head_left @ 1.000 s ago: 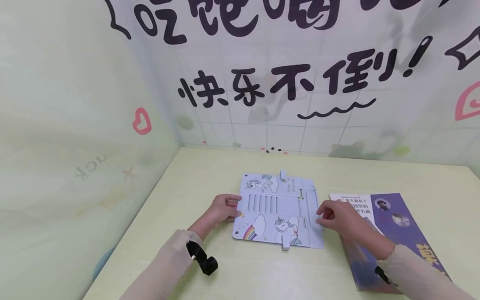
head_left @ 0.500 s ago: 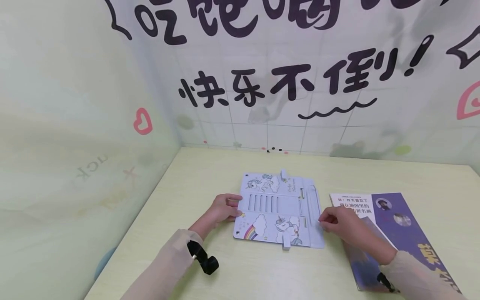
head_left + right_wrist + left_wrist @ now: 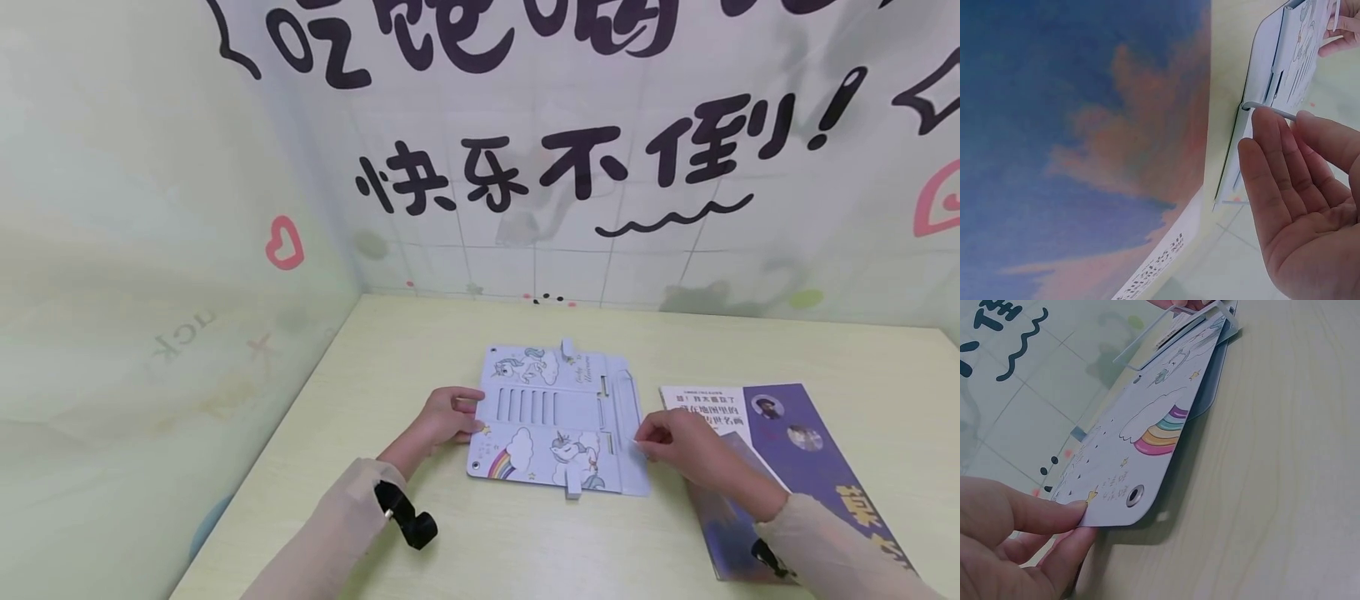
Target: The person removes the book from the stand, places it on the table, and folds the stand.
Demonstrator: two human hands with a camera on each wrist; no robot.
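A pale book stand (image 3: 577, 408) printed with unicorns, clouds and a rainbow lies on the table, with slots across its middle. My left hand (image 3: 447, 417) pinches its left edge between thumb and fingers; in the left wrist view the stand (image 3: 1147, 431) tilts up at that corner (image 3: 1104, 515). At the opposite edge my right hand (image 3: 678, 446) pinches a thin pale wire bracket (image 3: 1282, 112) between thumb and fingertip. Two small page clips, one at the far side (image 3: 567, 350) and one at the near side (image 3: 573, 483), stick out past the stand.
A purple and white book (image 3: 810, 475) lies flat on the table to the right, partly under my right forearm. A printed curtain (image 3: 480, 275) hangs behind the pale wooden table (image 3: 420, 333), and another sheet (image 3: 225, 358) closes off the left side.
My right hand has shifted slightly toward me along the stand's right edge, and its fingers have drawn together. The left hand and the stand have barely moved.
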